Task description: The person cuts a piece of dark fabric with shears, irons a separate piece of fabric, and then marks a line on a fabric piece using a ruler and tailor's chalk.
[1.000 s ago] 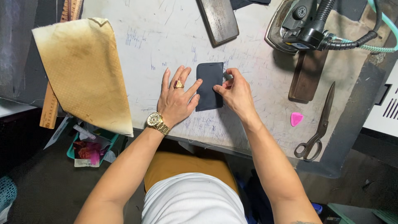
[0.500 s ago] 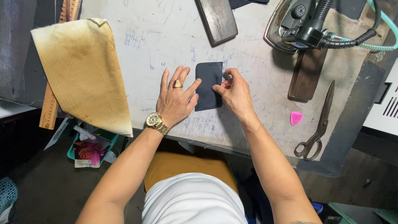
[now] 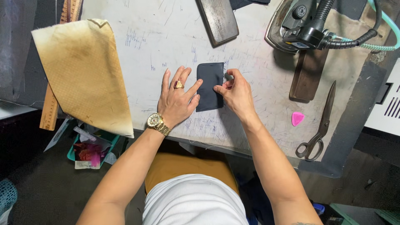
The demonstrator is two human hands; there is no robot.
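A small dark navy fabric piece (image 3: 210,79) with rounded top corners lies flat on the white marked worktable (image 3: 158,37). My left hand (image 3: 177,98), wearing a gold ring and a gold watch, rests flat with spread fingers, its index finger on the piece's left edge. At the piece's right edge my right hand (image 3: 235,91) pinches a small grey object (image 3: 228,76), probably a bit of chalk, with the thumb touching the fabric.
A stained tan cloth (image 3: 81,71) drapes over the table's left edge beside a wooden ruler (image 3: 50,108). A steam iron (image 3: 304,25) with a hose sits at the top right. Scissors (image 3: 318,125), a pink chalk triangle (image 3: 297,118), and two dark blocks (image 3: 218,18) lie nearby.
Both hands stay at the fabric piece; no clear movement shows beyond a slight camera shift.
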